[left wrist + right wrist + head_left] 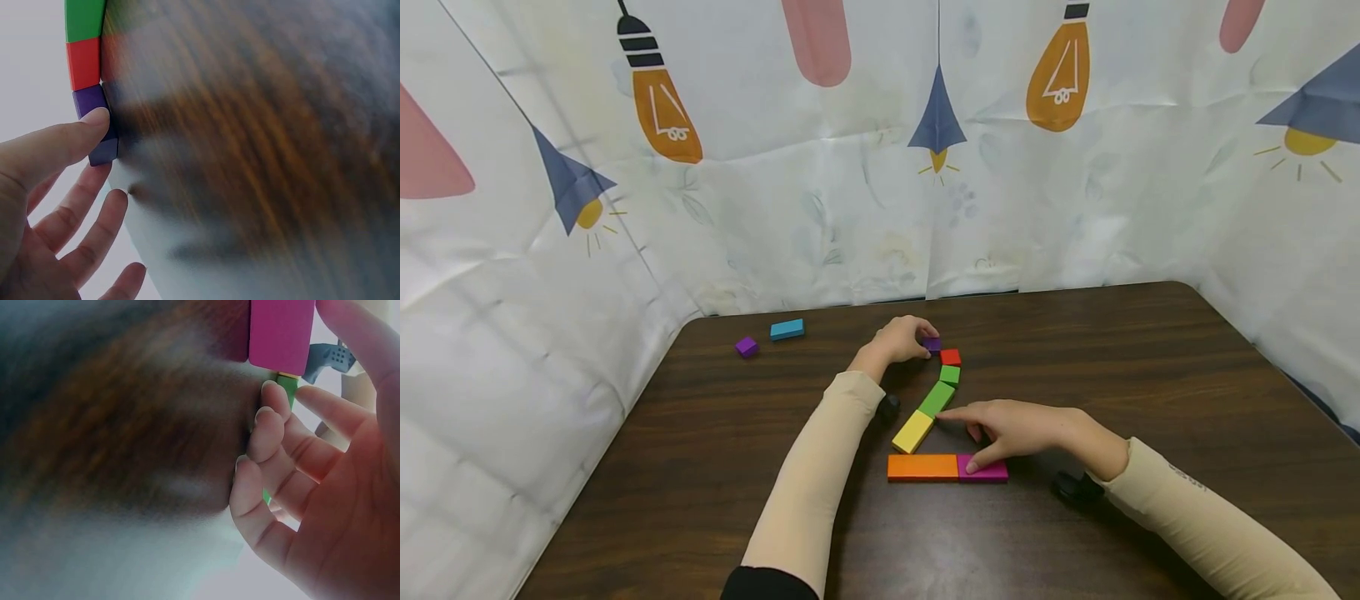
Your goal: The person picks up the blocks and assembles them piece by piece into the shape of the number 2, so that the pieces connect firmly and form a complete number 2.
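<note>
At the far end of a curved row of blocks, my left hand (901, 339) pinches a purple block (91, 99) between thumb and fingers. It lies against or very close to a red block (951, 357). From there the row runs on through a small green block (950, 375), a longer green block (937, 399) and a yellow block (913, 432). In front lie an orange block (922, 467) and a magenta block (992, 472), end to end. My right hand (1018, 427) rests its thumb on the magenta block; its extended index finger reaches the green-yellow joint.
A blue block (787, 330) and a small purple cube (747, 347) lie apart at the back left of the dark wooden table (700, 467). A white printed curtain (865, 208) hangs behind the table and along its sides.
</note>
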A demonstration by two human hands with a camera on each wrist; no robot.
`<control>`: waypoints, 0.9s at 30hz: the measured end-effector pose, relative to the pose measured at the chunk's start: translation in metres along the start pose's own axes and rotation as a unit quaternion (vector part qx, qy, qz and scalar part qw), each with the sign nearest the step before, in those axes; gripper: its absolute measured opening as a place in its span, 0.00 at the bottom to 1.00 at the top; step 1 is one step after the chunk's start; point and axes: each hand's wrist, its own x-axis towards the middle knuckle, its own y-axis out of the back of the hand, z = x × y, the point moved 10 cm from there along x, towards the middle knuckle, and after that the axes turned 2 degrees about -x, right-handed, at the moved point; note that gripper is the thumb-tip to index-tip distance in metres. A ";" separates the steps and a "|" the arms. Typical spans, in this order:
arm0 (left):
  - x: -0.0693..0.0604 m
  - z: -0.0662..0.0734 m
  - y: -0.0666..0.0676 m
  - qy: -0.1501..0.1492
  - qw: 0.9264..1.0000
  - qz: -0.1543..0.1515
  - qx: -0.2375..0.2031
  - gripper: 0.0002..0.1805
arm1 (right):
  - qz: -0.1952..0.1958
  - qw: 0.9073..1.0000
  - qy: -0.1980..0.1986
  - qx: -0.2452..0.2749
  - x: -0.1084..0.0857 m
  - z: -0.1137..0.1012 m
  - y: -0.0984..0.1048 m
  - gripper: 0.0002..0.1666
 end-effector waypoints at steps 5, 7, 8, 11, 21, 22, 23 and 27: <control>-0.001 0.000 0.001 -0.007 1.000 -0.001 -0.003 0.21 | -0.001 1.000 0.000 0.001 0.001 0.002 -0.001 0.50; -0.002 0.000 0.002 -0.012 1.000 -0.001 -0.004 0.22 | -0.006 1.000 -0.007 0.018 0.004 0.015 -0.005 0.51; -0.003 -0.001 0.003 -0.015 1.000 -0.001 -0.005 0.22 | -0.007 1.000 -0.007 0.018 0.005 0.016 -0.005 0.51; -0.006 0.000 0.007 -0.028 1.000 0.004 -0.005 0.22 | -0.011 1.000 -0.007 0.015 0.005 0.017 -0.006 0.52; -0.025 -0.006 0.034 -0.066 0.997 0.037 -0.034 0.22 | -0.016 1.000 -0.004 0.009 0.004 0.002 0.000 0.52; -0.028 -0.008 0.037 -0.069 0.996 0.039 -0.039 0.21 | -0.017 1.000 -0.001 0.013 0.003 -0.005 0.003 0.52; -0.030 -0.009 0.040 -0.071 0.996 0.042 -0.045 0.21 | -0.018 1.000 0.001 0.015 0.002 -0.012 0.006 0.52; -0.042 -0.019 0.050 -0.076 0.994 0.056 -0.061 0.20 | -0.020 1.000 0.012 0.017 -0.001 -0.032 0.014 0.52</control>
